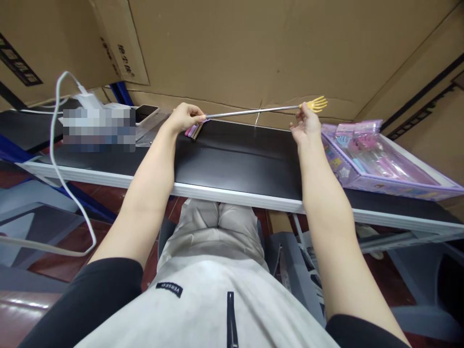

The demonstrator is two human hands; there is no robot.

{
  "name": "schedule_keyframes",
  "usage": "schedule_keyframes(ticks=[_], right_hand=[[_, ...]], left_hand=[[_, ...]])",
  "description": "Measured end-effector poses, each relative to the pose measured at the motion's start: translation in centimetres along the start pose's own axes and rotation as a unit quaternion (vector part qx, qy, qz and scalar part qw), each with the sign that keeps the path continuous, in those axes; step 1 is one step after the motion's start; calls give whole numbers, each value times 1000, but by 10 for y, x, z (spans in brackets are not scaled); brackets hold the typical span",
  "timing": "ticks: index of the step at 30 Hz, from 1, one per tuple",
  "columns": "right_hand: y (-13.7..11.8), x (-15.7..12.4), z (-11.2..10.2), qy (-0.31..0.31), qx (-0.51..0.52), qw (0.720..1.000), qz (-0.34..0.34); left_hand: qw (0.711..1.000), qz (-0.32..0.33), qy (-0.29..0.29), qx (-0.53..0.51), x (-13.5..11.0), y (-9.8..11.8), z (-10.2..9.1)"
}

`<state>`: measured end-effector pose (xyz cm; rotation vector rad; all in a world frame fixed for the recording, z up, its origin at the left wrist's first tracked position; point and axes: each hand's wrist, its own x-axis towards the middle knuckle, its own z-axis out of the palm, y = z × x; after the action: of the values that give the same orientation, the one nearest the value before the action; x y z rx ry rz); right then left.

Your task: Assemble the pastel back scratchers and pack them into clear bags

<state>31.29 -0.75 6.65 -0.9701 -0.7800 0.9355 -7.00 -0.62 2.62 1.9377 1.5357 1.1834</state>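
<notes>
A telescopic back scratcher (250,112) with a silvery rod is drawn out long, nearly level above the black shelf. Its yellow hand-shaped head (316,104) points right. My left hand (186,117) pinches the rod's left end; the fingers mostly cover whatever handle is there. My right hand (306,124) grips the rod just below the yellow head, with some fingers curled loosely. Beneath my left hand lie several pink, purple and dark sticks (194,131), partly hidden, their kind unclear.
On the right stands a purple display box (398,186) holding wrapped back scratchers (373,150). A phone (146,114) and a white charger with a cable (89,100) are at the left. Cardboard (232,53) walls the back; the shelf has a metal front edge (235,194).
</notes>
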Motion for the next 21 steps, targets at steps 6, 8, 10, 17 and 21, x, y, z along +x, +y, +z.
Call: schedule_keyframes(ticks=[6, 8, 10, 17, 21], right_hand=[[3, -12, 13, -32, 65, 997, 9], [12, -12, 20, -50, 22, 998, -11], [23, -17, 29, -68, -12, 997, -25], [39, -71, 61, -119, 16, 992, 23], [40, -77, 61, -113, 0, 993, 42]], left_hand=[[1000, -12, -17, -9, -4, 22, 21], [1000, 4, -17, -19, -4, 27, 33], [999, 22, -16, -29, -3, 32, 46], [994, 96, -17, -56, -6, 45, 75], [995, 93, -16, -35, -6, 45, 68]])
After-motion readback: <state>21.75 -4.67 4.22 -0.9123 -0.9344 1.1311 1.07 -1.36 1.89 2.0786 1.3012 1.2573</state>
